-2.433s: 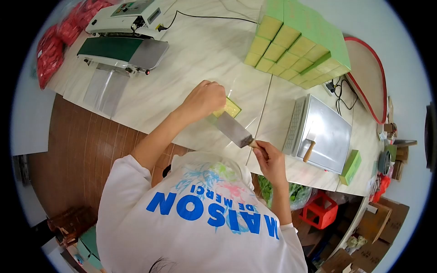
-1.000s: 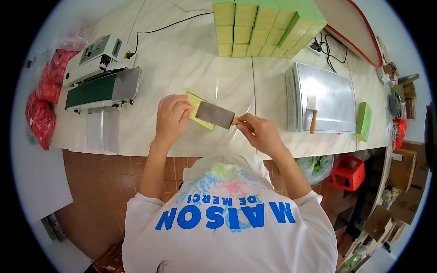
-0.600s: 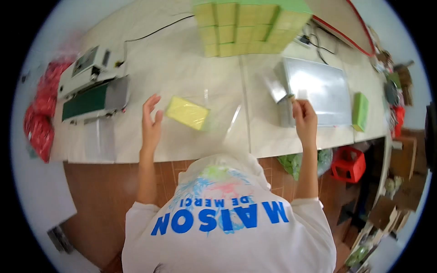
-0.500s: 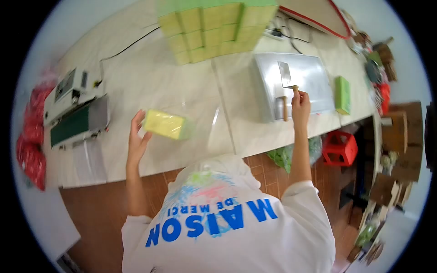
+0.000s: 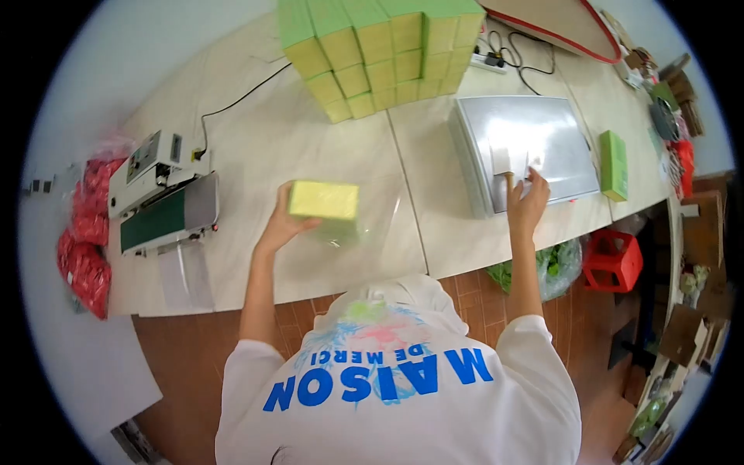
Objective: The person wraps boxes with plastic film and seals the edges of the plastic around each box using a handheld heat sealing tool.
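Observation:
My left hand (image 5: 285, 221) grips the left end of a yellow-green box (image 5: 324, 200) wrapped in clear film, thumb at its lower side. Loose film trails below and to the right of the box. Over the metal hot plate (image 5: 546, 132) is my right hand (image 5: 529, 194), its fingers apart and nothing held between them. Two scrapers lie on the plate by its fingertips; one blade (image 5: 502, 160) shows at the left, and the wooden handles are partly covered by the hand.
Green boxes (image 5: 372, 58) are stacked at the back. A sealing machine (image 5: 167, 194) stands at the left beside red packets (image 5: 85, 263). One green box (image 5: 614, 165) lies right of the plate. A power strip (image 5: 490, 63) with cables sits behind; a red stool (image 5: 612, 261) is below the table.
My right hand carried a scraper from the box to the hot plate and let it go. My left hand let go of the box, then took hold of it and tilted it up.

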The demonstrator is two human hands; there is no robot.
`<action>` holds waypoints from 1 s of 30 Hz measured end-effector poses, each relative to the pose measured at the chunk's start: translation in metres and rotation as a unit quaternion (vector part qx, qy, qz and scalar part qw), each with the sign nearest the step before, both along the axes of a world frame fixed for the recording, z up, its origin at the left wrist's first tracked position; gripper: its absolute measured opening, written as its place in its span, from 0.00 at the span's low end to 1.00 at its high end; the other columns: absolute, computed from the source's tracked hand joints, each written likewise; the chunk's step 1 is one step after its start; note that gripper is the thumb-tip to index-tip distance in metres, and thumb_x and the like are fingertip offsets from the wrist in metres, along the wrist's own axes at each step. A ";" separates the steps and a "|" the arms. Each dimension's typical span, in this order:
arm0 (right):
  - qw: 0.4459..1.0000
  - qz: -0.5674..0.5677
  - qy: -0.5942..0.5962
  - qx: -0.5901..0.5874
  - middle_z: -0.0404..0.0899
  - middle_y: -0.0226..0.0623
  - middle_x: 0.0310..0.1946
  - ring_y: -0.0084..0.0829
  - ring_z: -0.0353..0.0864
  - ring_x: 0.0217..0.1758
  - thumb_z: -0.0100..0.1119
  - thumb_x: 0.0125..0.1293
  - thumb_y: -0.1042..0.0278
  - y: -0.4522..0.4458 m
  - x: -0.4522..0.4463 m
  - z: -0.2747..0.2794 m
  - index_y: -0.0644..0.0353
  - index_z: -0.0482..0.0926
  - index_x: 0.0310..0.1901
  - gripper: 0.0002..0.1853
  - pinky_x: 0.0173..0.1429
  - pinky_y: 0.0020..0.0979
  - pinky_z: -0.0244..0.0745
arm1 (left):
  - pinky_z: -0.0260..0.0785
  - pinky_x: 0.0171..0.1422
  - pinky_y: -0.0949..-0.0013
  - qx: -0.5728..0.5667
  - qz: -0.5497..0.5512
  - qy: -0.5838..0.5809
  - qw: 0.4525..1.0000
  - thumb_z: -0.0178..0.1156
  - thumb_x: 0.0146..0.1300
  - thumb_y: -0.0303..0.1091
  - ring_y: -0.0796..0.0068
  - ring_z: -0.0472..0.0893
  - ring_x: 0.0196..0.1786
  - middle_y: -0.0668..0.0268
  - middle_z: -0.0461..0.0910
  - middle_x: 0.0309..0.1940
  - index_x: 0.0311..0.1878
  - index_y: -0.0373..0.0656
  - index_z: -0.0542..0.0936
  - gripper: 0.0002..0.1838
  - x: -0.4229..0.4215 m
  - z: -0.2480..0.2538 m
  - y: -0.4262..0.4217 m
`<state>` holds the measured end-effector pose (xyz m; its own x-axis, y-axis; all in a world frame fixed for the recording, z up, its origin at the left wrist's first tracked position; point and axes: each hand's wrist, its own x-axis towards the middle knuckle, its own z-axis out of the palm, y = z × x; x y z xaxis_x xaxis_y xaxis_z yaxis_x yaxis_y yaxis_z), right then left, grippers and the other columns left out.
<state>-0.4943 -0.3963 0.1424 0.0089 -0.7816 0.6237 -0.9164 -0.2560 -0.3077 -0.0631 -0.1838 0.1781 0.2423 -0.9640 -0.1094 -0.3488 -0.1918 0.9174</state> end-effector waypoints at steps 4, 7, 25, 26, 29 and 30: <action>0.912 0.289 -0.188 0.221 0.79 0.43 0.45 0.42 0.78 0.46 0.63 0.59 0.74 0.067 0.078 -0.007 0.63 0.77 0.50 0.16 0.51 0.39 0.73 | 0.66 0.64 0.63 -0.018 0.080 0.005 0.997 0.78 0.46 0.38 0.65 0.70 0.61 0.57 0.70 0.56 0.62 0.40 0.57 0.46 -0.040 -0.017 -0.038; 0.812 0.378 -0.291 0.337 0.73 0.46 0.55 0.44 0.74 0.56 0.67 0.60 0.67 0.119 0.130 0.002 0.64 0.69 0.61 0.29 0.61 0.39 0.70 | 0.67 0.62 0.61 -0.048 0.126 -0.012 0.991 0.77 0.47 0.38 0.62 0.71 0.59 0.54 0.70 0.55 0.62 0.40 0.55 0.46 -0.094 -0.008 -0.052; 0.755 0.412 -0.366 0.356 0.67 0.47 0.58 0.41 0.68 0.62 0.76 0.45 0.68 0.139 0.156 0.016 0.65 0.58 0.63 0.46 0.66 0.38 0.65 | 0.50 0.76 0.60 -0.098 0.222 0.126 0.962 0.36 0.75 0.50 0.64 0.62 0.71 0.56 0.63 0.67 0.69 0.37 0.60 0.29 -0.123 0.004 0.002; 0.752 0.472 -0.350 0.300 0.66 0.46 0.59 0.43 0.67 0.64 0.76 0.44 0.69 0.137 0.162 0.018 0.64 0.58 0.64 0.46 0.67 0.39 0.64 | 0.49 0.77 0.61 -0.093 0.211 0.171 0.958 0.32 0.77 0.56 0.65 0.61 0.71 0.58 0.63 0.68 0.70 0.38 0.59 0.33 -0.115 0.010 0.002; 0.737 0.549 -0.329 0.216 0.65 0.46 0.63 0.46 0.65 0.66 0.75 0.42 0.70 0.130 0.189 0.019 0.62 0.58 0.64 0.47 0.70 0.40 0.62 | 0.49 0.76 0.61 -0.124 0.206 0.166 0.956 0.28 0.76 0.59 0.67 0.62 0.70 0.59 0.65 0.66 0.70 0.39 0.59 0.34 -0.093 0.017 0.007; 0.740 0.548 -0.324 0.218 0.65 0.46 0.63 0.46 0.65 0.66 0.75 0.42 0.70 0.129 0.199 0.018 0.62 0.58 0.64 0.47 0.70 0.40 0.62 | 0.49 0.76 0.62 -0.152 0.211 0.168 0.951 0.29 0.76 0.58 0.68 0.63 0.69 0.59 0.65 0.65 0.69 0.39 0.60 0.34 -0.085 0.019 0.010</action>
